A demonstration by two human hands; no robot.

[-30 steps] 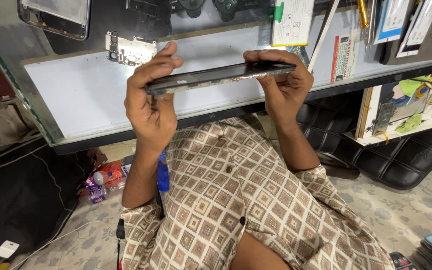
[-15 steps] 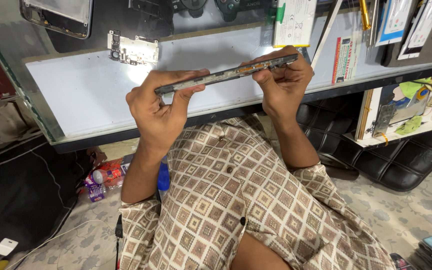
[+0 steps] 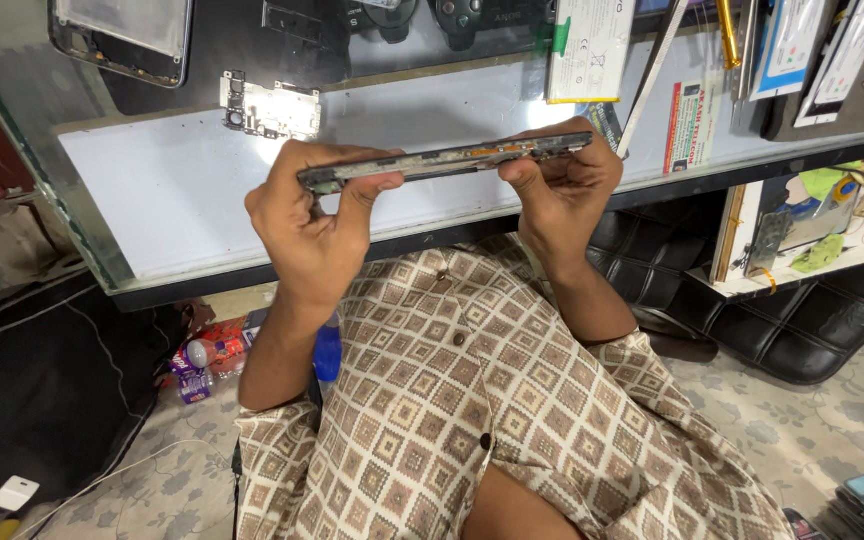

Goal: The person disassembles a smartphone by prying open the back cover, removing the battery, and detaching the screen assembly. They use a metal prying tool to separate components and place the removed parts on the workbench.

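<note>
Tilt has eased since half a second ago: I see the phone frame (image 3: 447,160) lying nearer level, edge-on, its long axis running left to right, right end slightly higher. My left hand (image 3: 317,225) and right hand (image 3: 562,185) each clench one end, holding it above the counter (image 3: 152,200).

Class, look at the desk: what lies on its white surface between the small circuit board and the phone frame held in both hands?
Nothing: in the head view, bare white desk separates circuit board from phone frame.
</note>
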